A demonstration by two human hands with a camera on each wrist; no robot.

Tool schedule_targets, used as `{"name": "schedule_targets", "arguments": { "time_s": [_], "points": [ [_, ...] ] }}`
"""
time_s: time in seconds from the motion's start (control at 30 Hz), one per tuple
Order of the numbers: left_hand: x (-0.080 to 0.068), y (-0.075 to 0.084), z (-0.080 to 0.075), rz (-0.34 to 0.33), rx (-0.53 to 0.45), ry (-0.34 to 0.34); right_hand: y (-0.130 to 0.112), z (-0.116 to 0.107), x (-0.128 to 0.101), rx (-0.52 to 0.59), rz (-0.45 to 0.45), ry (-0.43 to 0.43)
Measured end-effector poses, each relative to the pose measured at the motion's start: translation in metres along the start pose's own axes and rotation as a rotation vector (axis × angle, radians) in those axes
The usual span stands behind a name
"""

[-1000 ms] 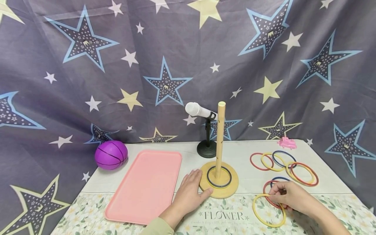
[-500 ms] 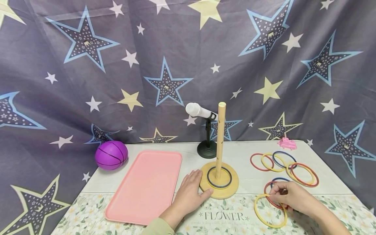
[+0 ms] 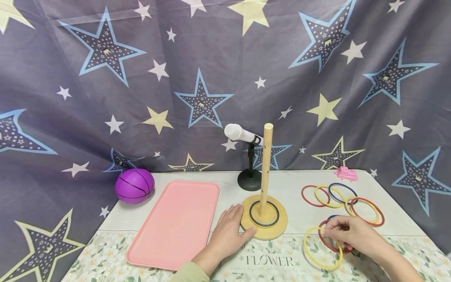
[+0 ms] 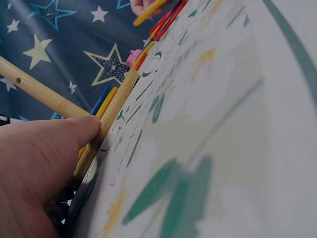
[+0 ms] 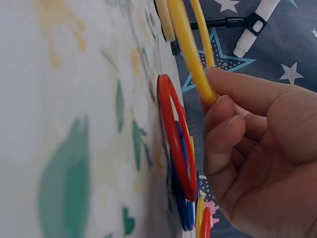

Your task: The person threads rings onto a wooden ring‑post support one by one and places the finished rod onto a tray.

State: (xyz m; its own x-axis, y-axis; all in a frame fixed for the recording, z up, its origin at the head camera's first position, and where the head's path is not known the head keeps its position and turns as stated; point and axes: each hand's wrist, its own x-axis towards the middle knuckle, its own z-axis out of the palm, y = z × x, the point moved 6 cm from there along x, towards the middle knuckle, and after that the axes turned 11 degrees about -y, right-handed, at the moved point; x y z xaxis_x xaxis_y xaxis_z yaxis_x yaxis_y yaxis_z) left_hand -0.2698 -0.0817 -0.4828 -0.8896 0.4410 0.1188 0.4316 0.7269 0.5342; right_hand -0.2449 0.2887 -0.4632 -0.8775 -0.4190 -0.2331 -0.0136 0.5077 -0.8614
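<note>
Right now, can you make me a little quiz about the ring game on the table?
1. True or false: the right hand pinches a yellow ring.
2. What does the left hand touch? A) the purple ball B) the wooden base of the peg C) the pink tray
3. Fill in: the ring already round the peg is ____.

Key
1. True; the right wrist view shows its fingertips on the yellow ring.
2. B; the fingers lie against the base's rim.
3. Dark blue; it lies flat on the base.
</note>
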Motion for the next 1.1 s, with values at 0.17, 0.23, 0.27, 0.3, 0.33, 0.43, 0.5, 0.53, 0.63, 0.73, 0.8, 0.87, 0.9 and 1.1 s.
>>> {"name": "schedule_targets", "arguments": {
  "time_s": [0.17, 0.23, 0.27, 0.3, 0.33, 0.43, 0.5, 0.53, 0.63, 0.73, 0.8, 0.87, 0.9, 1.1],
  "points": [
    [0.0, 0.001, -0.001, -0.011, 0.005, -0.008, -0.007, -0.005, -0.001, 0.06, 0.0, 0.027],
    [0.0, 0.0, 0.0, -0.02, 0.006, -0.017, -0.01, -0.008, -0.001, 0.085, -0.004, 0.029],
    [0.001, 0.0, 0.0, -0.022, 0.005, -0.019, -0.011, -0.009, -0.001, 0.095, -0.007, 0.029],
    [0.001, -0.002, 0.002, -0.023, 0.008, -0.016, -0.012, -0.01, -0.001, 0.106, -0.007, 0.03],
    [0.001, -0.003, 0.003, -0.027, 0.008, -0.017, -0.014, -0.011, -0.001, 0.115, -0.005, 0.032],
    [0.002, -0.004, 0.004, -0.031, 0.004, -0.023, -0.02, -0.015, -0.001, 0.127, -0.001, 0.056],
    [0.001, -0.001, 0.002, -0.03, 0.001, -0.028, -0.028, -0.018, -0.002, 0.12, -0.009, 0.084],
    [0.001, 0.0, 0.001, -0.031, -0.002, -0.033, -0.032, -0.02, -0.002, 0.117, -0.017, 0.1],
    [0.0, 0.004, -0.002, -0.024, 0.004, -0.036, -0.045, -0.024, -0.002, 0.101, -0.037, 0.148],
    [0.0, 0.005, -0.002, -0.024, 0.014, -0.035, -0.058, -0.028, -0.004, 0.075, -0.065, 0.199],
    [-0.001, 0.004, -0.002, -0.015, 0.017, -0.026, -0.067, -0.032, -0.005, 0.065, -0.094, 0.23],
    [-0.001, 0.004, -0.001, -0.007, 0.018, -0.014, -0.077, -0.035, -0.005, 0.052, -0.144, 0.257],
    [-0.001, 0.004, -0.001, -0.003, 0.015, -0.01, -0.081, -0.037, -0.006, 0.051, -0.171, 0.27],
    [0.0, 0.002, 0.0, 0.001, 0.015, 0.003, -0.106, -0.045, -0.007, 0.081, -0.285, 0.323]
  ]
}}
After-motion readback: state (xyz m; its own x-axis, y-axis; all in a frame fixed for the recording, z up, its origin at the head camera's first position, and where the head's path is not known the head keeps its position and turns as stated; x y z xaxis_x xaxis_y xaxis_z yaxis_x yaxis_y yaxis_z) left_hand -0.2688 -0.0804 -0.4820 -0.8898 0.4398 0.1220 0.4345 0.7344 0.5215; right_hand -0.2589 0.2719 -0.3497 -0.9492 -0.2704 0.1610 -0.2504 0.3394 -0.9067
